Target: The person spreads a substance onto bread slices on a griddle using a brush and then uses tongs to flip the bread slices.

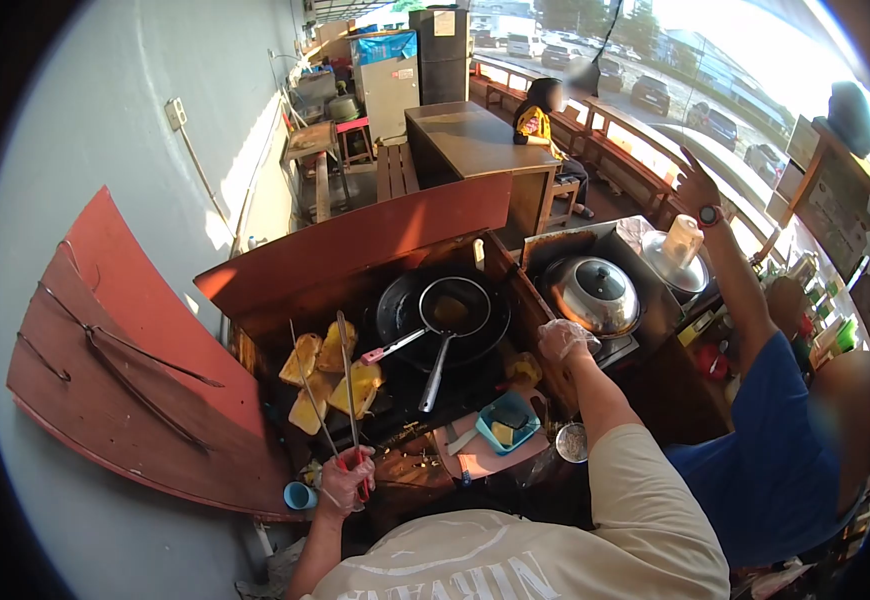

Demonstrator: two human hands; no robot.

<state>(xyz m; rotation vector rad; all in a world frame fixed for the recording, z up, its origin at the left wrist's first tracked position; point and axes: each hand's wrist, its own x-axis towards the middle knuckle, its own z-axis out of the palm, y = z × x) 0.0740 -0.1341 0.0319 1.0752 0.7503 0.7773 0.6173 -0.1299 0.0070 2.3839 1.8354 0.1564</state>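
My left hand, in a clear plastic glove, is closed round the red handles of long metal tongs. The tongs' arms are apart and reach over several slices of toasted bread on the dark griddle. My right hand, also gloved, rests at the wooden edge of the stove box; its fingers look curled, and whether they hold anything is hidden. Between my hands a black wok has a strainer lying over it. Nearer me, a blue container with a yellow block stands on a pink board.
A domed lidded pot stands right of the stove box. Beside me on the right, a co-worker in a blue shirt has one arm raised. A blue cup is at the lower left. Someone sits at the brown table ahead.
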